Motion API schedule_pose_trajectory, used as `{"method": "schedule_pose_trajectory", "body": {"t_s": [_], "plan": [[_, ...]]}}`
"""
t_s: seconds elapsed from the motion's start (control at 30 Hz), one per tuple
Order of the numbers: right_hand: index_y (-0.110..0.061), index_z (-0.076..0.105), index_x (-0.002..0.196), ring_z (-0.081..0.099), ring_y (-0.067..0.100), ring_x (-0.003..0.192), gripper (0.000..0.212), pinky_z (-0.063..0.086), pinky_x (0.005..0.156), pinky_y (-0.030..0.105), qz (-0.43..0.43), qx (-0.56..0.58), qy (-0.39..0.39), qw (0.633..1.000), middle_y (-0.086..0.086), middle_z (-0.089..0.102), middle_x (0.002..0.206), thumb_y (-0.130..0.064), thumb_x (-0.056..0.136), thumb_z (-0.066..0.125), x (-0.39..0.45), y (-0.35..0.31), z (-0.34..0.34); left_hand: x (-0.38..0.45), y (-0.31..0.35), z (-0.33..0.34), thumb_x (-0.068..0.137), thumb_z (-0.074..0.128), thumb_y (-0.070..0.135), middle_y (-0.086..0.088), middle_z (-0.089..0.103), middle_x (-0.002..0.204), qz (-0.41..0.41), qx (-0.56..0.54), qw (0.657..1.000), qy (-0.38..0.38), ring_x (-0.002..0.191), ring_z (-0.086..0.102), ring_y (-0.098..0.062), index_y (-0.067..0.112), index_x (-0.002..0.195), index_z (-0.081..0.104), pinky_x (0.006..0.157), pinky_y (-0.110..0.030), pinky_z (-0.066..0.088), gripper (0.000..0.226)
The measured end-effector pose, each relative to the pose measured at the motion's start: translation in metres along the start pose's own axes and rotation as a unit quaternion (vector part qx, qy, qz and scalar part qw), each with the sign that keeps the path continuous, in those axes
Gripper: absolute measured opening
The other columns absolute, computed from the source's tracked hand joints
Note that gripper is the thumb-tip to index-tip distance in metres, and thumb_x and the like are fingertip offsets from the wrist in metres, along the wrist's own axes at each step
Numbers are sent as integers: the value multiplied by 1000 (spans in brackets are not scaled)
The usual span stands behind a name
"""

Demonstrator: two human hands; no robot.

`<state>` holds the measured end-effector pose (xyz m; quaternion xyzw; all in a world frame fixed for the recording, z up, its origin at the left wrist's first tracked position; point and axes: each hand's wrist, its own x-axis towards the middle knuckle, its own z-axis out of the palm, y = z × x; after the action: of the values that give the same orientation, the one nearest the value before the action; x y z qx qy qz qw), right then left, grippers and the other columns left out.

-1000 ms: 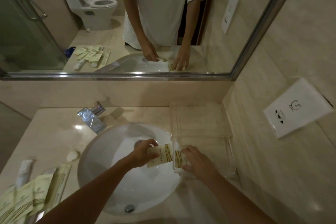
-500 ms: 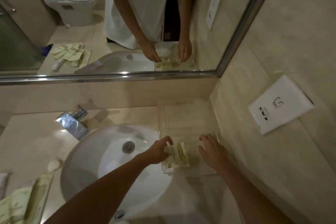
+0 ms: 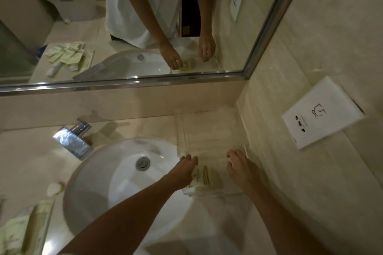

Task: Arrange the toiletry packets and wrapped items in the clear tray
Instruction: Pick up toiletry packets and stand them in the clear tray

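The clear tray (image 3: 209,128) sits on the counter right of the sink, against the side wall. A pale green toiletry packet (image 3: 204,176) with gold stripes lies in the tray's near end on top of other white packets (image 3: 192,189). My left hand (image 3: 183,172) is on the packet's left edge, fingers curled over it. My right hand (image 3: 240,168) hovers over the tray's right side with its fingers spread and nothing in them. A pile of more green packets (image 3: 24,227) lies on the counter at the far left.
The white sink (image 3: 116,184) with its chrome faucet (image 3: 72,136) fills the middle. A small round soap (image 3: 55,188) lies left of the sink. A white socket plate (image 3: 321,113) is on the right wall. The mirror (image 3: 124,27) runs along the back.
The packet went from above the sink's edge into the tray's near end with my left hand. My right hand let go of the tray's packets and opened over the right side.
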<state>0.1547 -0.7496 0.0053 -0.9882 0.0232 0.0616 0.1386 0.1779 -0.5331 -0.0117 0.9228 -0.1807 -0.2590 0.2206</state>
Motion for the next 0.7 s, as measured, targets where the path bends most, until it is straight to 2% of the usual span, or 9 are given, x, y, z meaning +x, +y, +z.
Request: {"method": "schedule_pose_trajectory", "body": {"t_s": [0.23,0.43,0.7], "plan": [[-23,55,102,63,24,90,18,45,64,32,-7,10,6,1000,-2,59,103,-17,85,52,4,-4,-1,-1,1,7,81,62,8,-15,50,121,37,113,993,18,105,48,-27,6,126,41,90,-34,44,50],[-24,54,103,63,23,89,17,37,62,29,-13,5,-1,1000,-3,58,104,-19,86,51,7,-8,-2,-4,0,8,84,61,12,-14,46,124,54,144,988,26,106,46,-27,6,128,40,91,-33,43,49],[-24,53,102,63,25,84,16,41,61,30,-19,4,-13,1000,-3,57,105,-19,87,50,8,-10,-4,-6,6,3,85,54,17,-14,48,119,55,177,981,53,103,46,-27,4,117,49,89,-36,40,35]]}}
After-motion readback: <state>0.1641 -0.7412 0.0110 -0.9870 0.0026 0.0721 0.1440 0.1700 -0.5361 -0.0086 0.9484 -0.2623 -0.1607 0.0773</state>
